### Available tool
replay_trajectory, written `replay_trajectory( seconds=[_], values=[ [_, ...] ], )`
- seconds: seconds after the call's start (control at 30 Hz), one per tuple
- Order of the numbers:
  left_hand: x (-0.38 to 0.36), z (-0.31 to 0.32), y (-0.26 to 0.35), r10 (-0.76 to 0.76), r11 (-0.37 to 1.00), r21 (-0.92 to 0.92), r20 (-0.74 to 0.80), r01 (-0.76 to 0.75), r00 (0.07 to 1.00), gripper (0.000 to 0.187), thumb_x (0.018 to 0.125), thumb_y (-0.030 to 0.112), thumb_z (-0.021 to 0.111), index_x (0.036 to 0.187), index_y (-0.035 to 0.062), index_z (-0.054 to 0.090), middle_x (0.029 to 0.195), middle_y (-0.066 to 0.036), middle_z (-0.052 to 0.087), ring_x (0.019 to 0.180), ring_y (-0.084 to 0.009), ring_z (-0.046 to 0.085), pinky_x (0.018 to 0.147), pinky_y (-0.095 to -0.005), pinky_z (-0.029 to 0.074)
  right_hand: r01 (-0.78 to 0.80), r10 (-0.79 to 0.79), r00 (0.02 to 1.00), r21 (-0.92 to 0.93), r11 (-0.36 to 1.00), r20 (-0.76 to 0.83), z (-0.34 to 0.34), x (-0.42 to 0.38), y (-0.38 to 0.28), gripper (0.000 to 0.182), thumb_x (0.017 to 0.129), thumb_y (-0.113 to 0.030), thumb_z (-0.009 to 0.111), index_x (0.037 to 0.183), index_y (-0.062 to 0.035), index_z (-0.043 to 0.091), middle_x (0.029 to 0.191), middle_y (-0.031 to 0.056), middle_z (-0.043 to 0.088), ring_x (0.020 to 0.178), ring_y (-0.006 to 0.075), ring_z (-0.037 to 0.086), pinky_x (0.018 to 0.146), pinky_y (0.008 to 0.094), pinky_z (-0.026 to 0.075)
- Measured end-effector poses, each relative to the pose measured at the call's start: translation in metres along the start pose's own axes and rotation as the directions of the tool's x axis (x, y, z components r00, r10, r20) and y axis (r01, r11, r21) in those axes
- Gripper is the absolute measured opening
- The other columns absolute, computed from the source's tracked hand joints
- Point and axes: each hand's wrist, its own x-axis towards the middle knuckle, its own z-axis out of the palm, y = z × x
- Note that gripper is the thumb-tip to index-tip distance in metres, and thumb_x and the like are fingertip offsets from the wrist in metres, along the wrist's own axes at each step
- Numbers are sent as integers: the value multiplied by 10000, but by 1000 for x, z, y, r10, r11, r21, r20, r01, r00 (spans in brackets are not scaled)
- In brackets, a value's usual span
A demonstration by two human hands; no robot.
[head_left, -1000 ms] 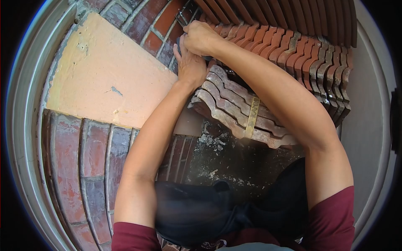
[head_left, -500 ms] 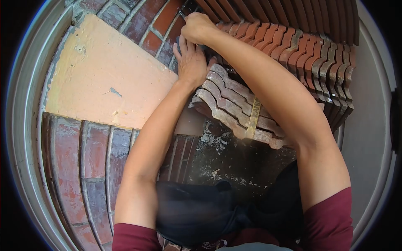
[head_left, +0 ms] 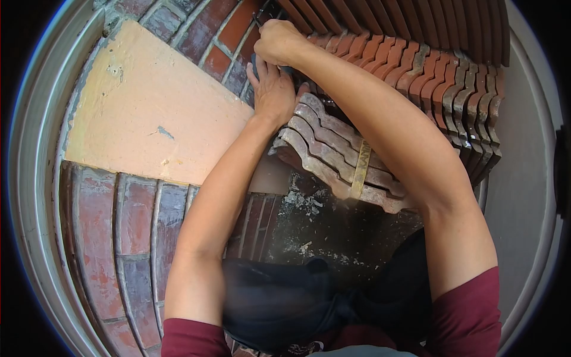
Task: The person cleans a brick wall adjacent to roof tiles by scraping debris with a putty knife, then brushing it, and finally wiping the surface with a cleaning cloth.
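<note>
My right hand is closed in a fist near the brick wall at the top. A thin dark piece with a shiny glint shows just past its knuckles; I cannot tell what the fist grips. Just below it, my left hand lies with fingers spread and pointing up, over a dark blue-grey thing mostly hidden beneath both hands. The left thumb reaches toward the end of a short stack of weathered roof tiles. Across these tiles runs a yellow strip with dark lettering.
A long row of orange-red roof tiles stands behind my right forearm, with brown tiles beyond. A peach-painted patch covers part of the brickwork at left. White flakes lie on the dark floor near my knees.
My right fist has shifted very slightly left and down. The left hand keeps its place, and the tiles have not moved.
</note>
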Motion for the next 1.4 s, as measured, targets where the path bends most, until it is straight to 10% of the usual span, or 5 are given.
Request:
replay_trajectory(
  seconds=[0.57, 0.77, 1.03, 1.13, 1.4],
  values=[
    [1, 3, -2, 24, 1000, -13, -21, -25, 999, 683, 875, 375, 664, 1262, -164, 505, 1486, -284, 288, 1444, -452, 120, 1126, -657, 117, 72, -74, 995, -33, 997, -60, 12, 9, 12, 336, 727, -174, 598, 927, 58, 734, 1011, 253, 694, 983, 405, 678, 863, 431, 540],
    [1, 1, -1, 30, 1000, -3, -45, -30, 999, 708, 874, 377, 665, 1281, -172, 479, 1484, -289, 286, 1442, -454, 123, 1127, -655, 115, -108, 123, 989, 159, 981, -85, 17, 16, 10, 316, 729, -139, 597, 938, 52, 736, 994, 244, 698, 972, 389, 684, 856, 415, 543],
    [1, 3, -3, 47, 996, -68, -94, -53, 994, 703, 887, 340, 638, 1363, -127, 414, 1482, -274, 300, 1420, -473, 156, 1120, -646, 131, 237, -250, 966, -151, 960, -69, -2, -13, 21, 267, 751, -104, 576, 897, 48, 741, 986, 285, 681, 953, 391, 686, 828, 426, 551],
    [2, -1, -5, 34, 992, -115, -113, -47, 993, 655, 904, 290, 596, 1396, -93, 395, 1468, -270, 336, 1410, -486, 178, 1125, -629, 137, 112, -111, 992, 17, 994, -63, -14, -13, 37, 251, 768, -59, 576, 935, 47, 730, 996, 300, 671, 899, 420, 687, 824, 465, 549],
    [14, -4, -11, -36, 998, -53, -286, 22, 957, 621, 891, 199, 552, 1396, -124, 388, 1431, -253, 422, 1380, -506, 232, 1107, -587, 234, 298, -316, 947, -214, 930, -58, -67, -75, 88, 323, 786, -108, 625, 1077, 15, 694, 1095, 246, 656, 1063, 403, 626, 939, 452, 504]
  ],
)
